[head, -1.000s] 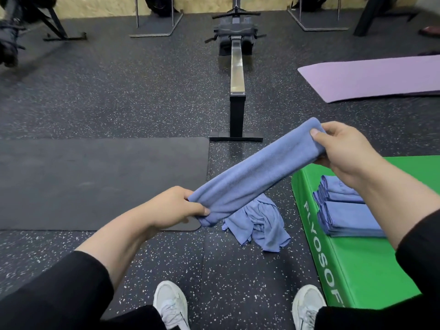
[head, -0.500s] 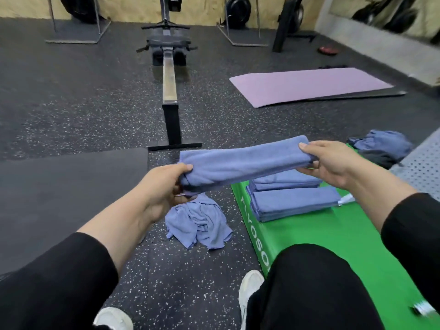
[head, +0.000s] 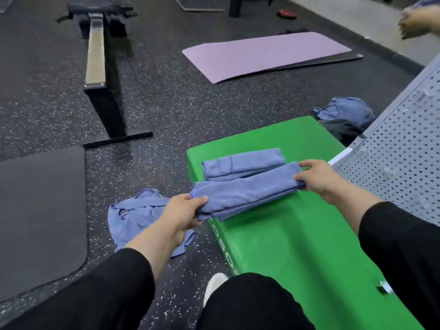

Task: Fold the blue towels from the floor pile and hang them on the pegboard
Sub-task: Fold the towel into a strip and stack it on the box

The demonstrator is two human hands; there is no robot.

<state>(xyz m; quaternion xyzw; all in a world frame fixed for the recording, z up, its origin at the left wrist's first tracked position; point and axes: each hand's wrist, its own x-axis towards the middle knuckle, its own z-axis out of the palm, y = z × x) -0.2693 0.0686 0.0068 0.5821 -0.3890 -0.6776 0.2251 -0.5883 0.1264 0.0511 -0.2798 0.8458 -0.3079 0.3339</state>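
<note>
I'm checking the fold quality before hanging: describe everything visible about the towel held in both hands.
The held towel is blue, soft terry-like cloth, folded lengthwise into a long, narrow, layered band. It lies slanted, its far end higher in the picture, atop another folded towel on the green box. The left hand grips its near end, which reaches the box's edge; the right hand pinches its far end. Layer edges show along its near side. A second folded stack lies just beyond it.

folded towel [head: 247, 192]: we see soft matt blue cloth, fine nap | green box [head: 297, 236]: smooth vinyl-like skin, faint sheen | pegboard [head: 402, 148]: pale perforated sheet, looks like painted metal | floor [head: 166, 91]: we read it as speckled black rubber, grainy | rail [head: 95, 55]: brushed shiny metal | purple mat [head: 264, 54]: matt foam
</note>
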